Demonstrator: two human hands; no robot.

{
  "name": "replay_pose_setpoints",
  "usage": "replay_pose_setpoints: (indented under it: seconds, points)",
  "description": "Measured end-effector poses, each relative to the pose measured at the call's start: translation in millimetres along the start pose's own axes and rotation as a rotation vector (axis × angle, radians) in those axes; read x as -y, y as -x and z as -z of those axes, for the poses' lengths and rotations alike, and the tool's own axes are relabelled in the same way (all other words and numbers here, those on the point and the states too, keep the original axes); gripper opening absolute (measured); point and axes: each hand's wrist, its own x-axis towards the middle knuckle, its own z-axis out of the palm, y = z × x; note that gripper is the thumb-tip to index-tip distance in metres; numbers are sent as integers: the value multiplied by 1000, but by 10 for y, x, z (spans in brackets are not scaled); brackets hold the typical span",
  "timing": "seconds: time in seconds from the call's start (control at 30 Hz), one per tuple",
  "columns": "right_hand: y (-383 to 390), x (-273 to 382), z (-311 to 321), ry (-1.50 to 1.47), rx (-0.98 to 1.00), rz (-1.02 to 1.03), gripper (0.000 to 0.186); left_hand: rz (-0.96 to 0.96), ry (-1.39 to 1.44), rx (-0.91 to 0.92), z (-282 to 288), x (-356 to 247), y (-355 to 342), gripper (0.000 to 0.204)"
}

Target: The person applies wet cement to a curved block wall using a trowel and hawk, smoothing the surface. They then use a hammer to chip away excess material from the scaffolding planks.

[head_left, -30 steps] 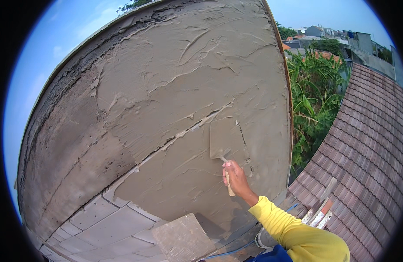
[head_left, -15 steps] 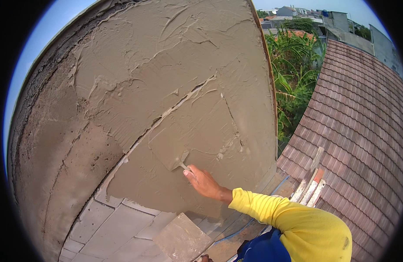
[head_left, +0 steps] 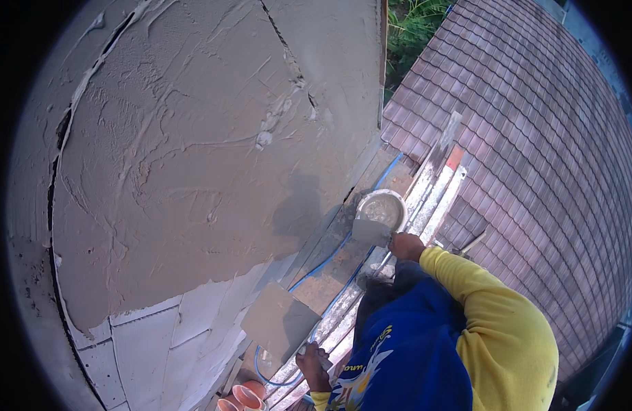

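Trowel (head_left: 371, 233) has just come off the plaster (head_left: 179, 212) and is now at 4 o'clock from the middle of the view, its blade hiding the 7 o'clock rim of the bucket (head_left: 382, 192); whether they touch I cannot tell. Fingers of the right hand (head_left: 407, 246) are closed round the handle, mostly covering it. Grey mortar (head_left: 382, 207) shows inside the bucket. Plaster spreads from 8 to 12 o'clock and stops short of the bare blocks (head_left: 144, 356) between 7 and 8 o'clock, so with the blade away from it, spreading looks paused rather than finished. Near 7 o'clock, the board (head_left: 268, 318) is just beside the left hand (head_left: 313, 366), whose fingers look curled, though what they grip is unclear.
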Motion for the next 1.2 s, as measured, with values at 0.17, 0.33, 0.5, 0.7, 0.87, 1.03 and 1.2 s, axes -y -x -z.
replay_pose_setpoints:
  seconds: [0.17, 0.33, 0.5, 0.7, 0.87, 1.03, 1.2]
  points:
    - [-761, -716, -453, -57, -88, -213, 45, 197, -17, -89, -372, 229, -76, 17]
    - [-1993, -1303, -924, 129, -192, -282, 35, 312, -97, -94, -808, 586, -650, 20]
    - [-3113, -1740, -1391, 269, -295, -242, 24, 359, -246, -78, -1067, 1077, -1252, 32]
    - [-3870, -1603, -1895, 39, -43, -158, 36, 393, -392, -30, -1225, 1411, -1565, 32]
    - [-3754, -1765, -1690, -52, 37, -73, 53, 323, -458, -86, -1377, 1624, -1730, 24]
    - [-3181, -2032, -1276, -47, -11, -51, 56, 221, -552, 146, -1482, 1562, -2036, 24]
    - [-2361, -1860, -423, -5, -34, 75, 45, 179, -569, 308, -1552, 1467, -2238, 30]
